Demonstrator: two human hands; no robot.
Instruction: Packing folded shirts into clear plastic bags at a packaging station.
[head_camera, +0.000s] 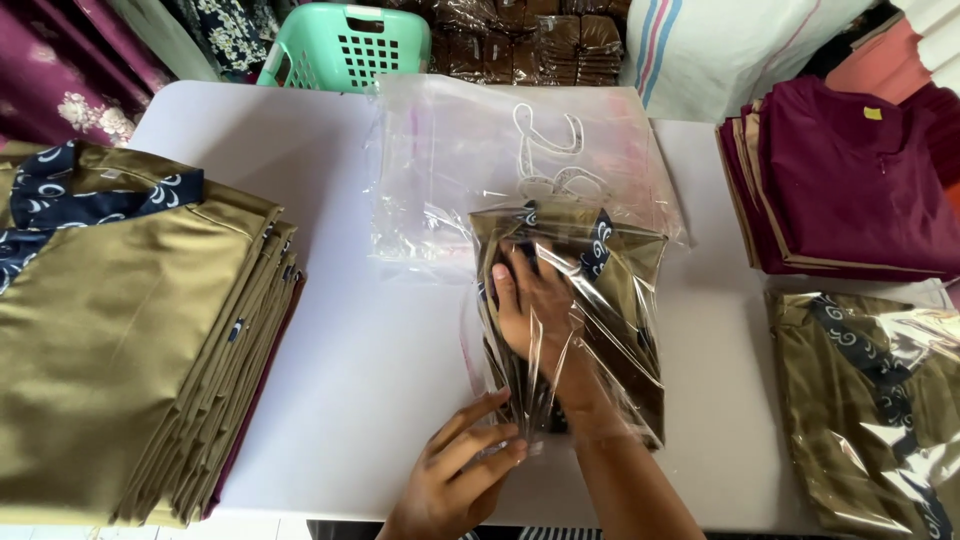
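Pinching bag (600, 330) mouth with left hand (455, 475) fingers, right hand (535, 310) flat inside, fingers spread on garment (560, 250); best kept smooth, corners seated.

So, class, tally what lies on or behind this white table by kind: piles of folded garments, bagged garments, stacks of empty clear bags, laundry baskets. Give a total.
Piles of folded garments: 2, olive pile and maroon pile
Bagged garments: 2, bag being filled by right hand and left hand, plus sealed one
Empty clear bag stacks: 1
Baskets: 1, green
Total: 6
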